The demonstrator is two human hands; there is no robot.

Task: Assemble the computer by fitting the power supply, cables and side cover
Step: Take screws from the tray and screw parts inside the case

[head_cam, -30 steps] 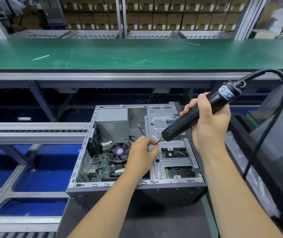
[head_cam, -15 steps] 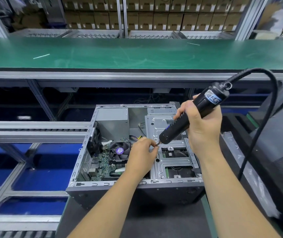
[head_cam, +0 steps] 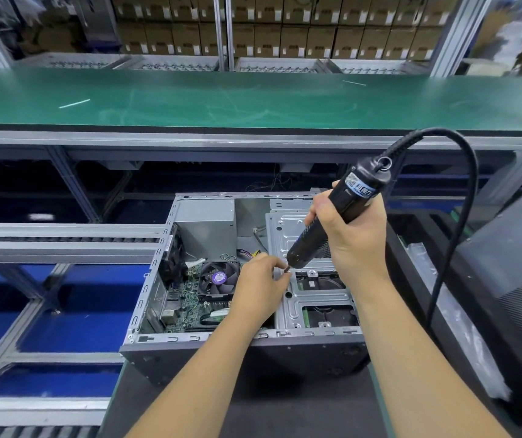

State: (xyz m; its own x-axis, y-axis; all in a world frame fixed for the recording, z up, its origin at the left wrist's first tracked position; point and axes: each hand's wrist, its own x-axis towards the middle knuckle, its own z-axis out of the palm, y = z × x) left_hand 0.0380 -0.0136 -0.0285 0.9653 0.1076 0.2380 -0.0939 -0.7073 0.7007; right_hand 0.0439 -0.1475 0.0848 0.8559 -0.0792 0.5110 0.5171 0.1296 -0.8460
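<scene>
Low in the frame's centre, the open computer case (head_cam: 243, 352) lies on its side. The right hand (head_cam: 353, 235) grips the electric screwdriver (head_cam: 332, 221), slanted down-left, its tip meeting a screw pinched by the left hand (head_cam: 261, 287) above the drive bracket (head_cam: 313, 298).

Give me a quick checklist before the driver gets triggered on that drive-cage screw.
1. Driver grip: right hand wraps the electric screwdriver firmly. Ok.
2. Bit at the screw: tip sits at the left hand's fingers, over the drive cage. Seating in the screw head: cannot tell, too small.
3. Driver angle: tilted, not square to the cage. Not ok.
4. Fingers clear of the bit: they pinch right at the tip. Not ok.
5. Cord: arcs freely to the right, clear of the case. Ok.
6. Power supply: sits in the far left corner. Fastened: cannot tell.
</scene>
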